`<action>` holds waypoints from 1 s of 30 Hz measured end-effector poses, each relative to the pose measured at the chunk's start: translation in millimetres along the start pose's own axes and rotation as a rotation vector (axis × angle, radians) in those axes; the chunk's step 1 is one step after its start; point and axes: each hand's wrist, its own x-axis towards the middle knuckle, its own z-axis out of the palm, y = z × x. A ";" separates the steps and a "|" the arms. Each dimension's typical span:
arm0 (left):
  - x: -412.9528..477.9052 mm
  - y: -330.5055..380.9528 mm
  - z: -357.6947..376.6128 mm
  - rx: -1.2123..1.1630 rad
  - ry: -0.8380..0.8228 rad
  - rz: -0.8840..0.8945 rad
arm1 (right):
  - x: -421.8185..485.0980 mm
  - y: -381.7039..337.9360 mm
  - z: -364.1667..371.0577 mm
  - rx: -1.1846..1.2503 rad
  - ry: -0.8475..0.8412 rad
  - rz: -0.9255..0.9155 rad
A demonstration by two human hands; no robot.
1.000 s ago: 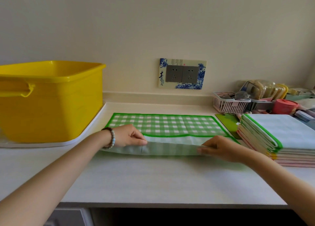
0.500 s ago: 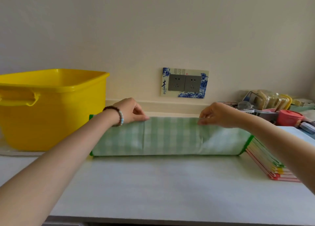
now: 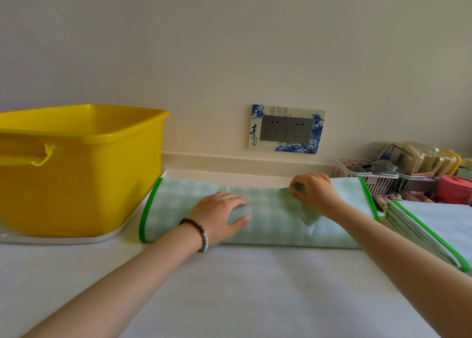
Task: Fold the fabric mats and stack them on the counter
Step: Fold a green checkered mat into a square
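A green checked fabric mat (image 3: pixel 173 210) with a bright green border lies folded in half lengthwise on the white counter (image 3: pixel 229 286), its pale underside up. My left hand (image 3: pixel 222 215) rests flat on the mat's middle, fingers spread. My right hand (image 3: pixel 314 192) pinches the folded far edge of the mat a little right of centre, where the cloth puckers. A stack of folded mats (image 3: pixel 434 225) with green and pink edges sits at the right, touching the mat's right end.
A large yellow plastic tub (image 3: pixel 76 174) stands at the left on a white tray, close to the mat's left end. A pink basket (image 3: pixel 367 177), food containers and a red lidded pot (image 3: pixel 454 187) crowd the back right. A wall socket plate (image 3: pixel 286 129) is behind.
The near half of the mat was lifted and folded over onto the far half. My left hand has let go and come down flat on the mat; my right hand still pinches the edge.
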 end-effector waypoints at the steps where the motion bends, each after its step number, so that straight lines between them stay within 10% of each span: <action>1: -0.8 1.5 4.1 0.006 -0.050 -0.012 | 1.0 3.0 7.1 -0.004 -0.003 0.007; 30: -3.2 -3.1 56.8 0.037 -0.401 -0.201 | -44.5 -78.7 81.9 0.145 -0.350 0.170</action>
